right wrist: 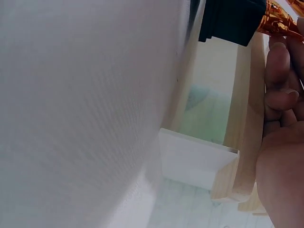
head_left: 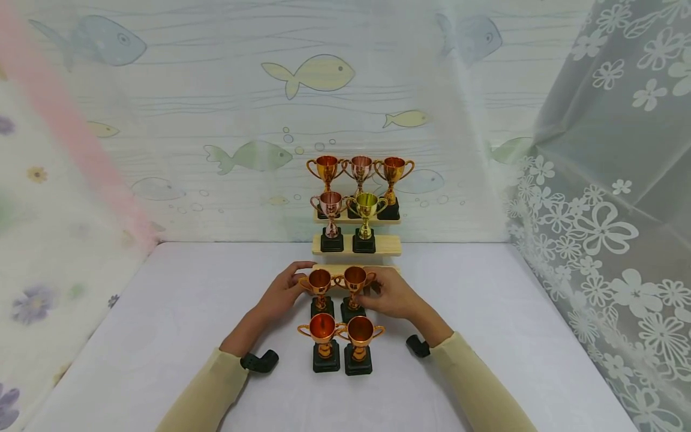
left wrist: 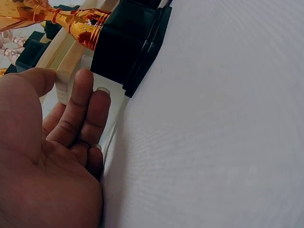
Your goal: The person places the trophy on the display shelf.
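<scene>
My right hand (head_left: 393, 293) pinches the stem of a small copper-coloured trophy cup (head_left: 355, 279) on a black base. In the right wrist view that cup's base (right wrist: 235, 21) shows near the stand's lowest step. My left hand (head_left: 282, 292) grips the left end of the lowest step of a wooden stand (head_left: 320, 268); in the left wrist view its thumb (left wrist: 43, 80) touches the board end (left wrist: 64, 85). Beside the held cup stands a second copper trophy (head_left: 320, 282). Two more, an orange-red trophy (head_left: 323, 327) and a copper trophy (head_left: 360, 331), stand nearer on the table.
On the middle step (head_left: 388, 244) are a pink trophy (head_left: 332, 207) and a yellow-gold trophy (head_left: 366, 207). The top step holds a gold trophy (head_left: 327, 168), a pink trophy (head_left: 361, 168) and another gold trophy (head_left: 393, 170). A white cloth (head_left: 205, 288) covers the table; patterned curtains hang around it.
</scene>
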A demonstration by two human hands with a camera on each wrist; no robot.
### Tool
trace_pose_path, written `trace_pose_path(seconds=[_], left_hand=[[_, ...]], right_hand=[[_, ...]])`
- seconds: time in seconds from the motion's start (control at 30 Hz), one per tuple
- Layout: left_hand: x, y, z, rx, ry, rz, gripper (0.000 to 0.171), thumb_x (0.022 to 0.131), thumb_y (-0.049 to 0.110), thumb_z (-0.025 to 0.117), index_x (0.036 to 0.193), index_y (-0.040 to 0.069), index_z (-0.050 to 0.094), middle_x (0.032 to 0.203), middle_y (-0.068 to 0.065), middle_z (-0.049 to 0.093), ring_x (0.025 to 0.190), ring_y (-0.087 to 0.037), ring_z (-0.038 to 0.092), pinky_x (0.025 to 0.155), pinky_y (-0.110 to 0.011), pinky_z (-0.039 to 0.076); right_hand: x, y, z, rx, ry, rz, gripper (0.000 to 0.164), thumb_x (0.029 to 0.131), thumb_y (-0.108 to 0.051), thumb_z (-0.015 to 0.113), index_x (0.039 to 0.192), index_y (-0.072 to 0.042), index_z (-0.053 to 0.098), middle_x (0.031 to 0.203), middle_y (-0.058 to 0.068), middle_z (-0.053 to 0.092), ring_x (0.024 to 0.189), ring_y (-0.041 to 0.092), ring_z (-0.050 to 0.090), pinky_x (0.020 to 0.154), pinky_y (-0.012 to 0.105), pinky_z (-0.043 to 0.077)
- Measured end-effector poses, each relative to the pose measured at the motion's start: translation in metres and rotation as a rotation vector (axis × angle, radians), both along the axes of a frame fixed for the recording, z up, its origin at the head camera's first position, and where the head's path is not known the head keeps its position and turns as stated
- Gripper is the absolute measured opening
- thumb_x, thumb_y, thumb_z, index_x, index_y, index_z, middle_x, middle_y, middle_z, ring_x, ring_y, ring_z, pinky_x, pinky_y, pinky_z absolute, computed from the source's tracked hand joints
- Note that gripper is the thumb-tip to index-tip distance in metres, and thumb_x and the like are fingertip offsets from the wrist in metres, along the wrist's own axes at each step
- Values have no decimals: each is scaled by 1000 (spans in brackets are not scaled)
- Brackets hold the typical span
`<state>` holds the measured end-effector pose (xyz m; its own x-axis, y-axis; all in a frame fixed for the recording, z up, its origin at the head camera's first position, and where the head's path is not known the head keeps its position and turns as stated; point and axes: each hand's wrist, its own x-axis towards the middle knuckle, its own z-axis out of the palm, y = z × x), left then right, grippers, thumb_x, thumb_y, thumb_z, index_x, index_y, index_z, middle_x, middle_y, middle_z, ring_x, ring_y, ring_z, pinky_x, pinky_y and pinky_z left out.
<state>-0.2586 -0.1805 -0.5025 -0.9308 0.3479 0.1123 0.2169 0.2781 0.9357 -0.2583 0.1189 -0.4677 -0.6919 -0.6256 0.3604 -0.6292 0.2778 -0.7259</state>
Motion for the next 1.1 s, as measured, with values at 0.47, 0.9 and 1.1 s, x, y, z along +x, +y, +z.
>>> trace_pose_path(seconds=[0.47,0.9,1.1], left_hand=[[-1,-1,0,-7,5,-10,43,105,9,50,147,12,42,110,-11,71,95,-19,65,89,-33,45],[1,-1,1,3,4,-6,41,105,12,51,146,14,43,108,-11,71,95,-22,66,89,-29,46],[1,-1,0,12,-1,-9,41,105,11,51,145,14,43,105,-10,72,94,-21,66,89,-33,46]], right_hand=[[18,8,42,-87,-101,-9,12,83,4,74,95,3,72,86,10,70,68,13,55,63,29,48],[21,29,72,-91,-56,-112,10,84,4,74,94,3,72,88,9,69,72,19,55,67,32,47],[21,38,79,-101,-53,-146,13,84,3,73,97,3,72,88,8,70,73,15,56,68,31,48]])
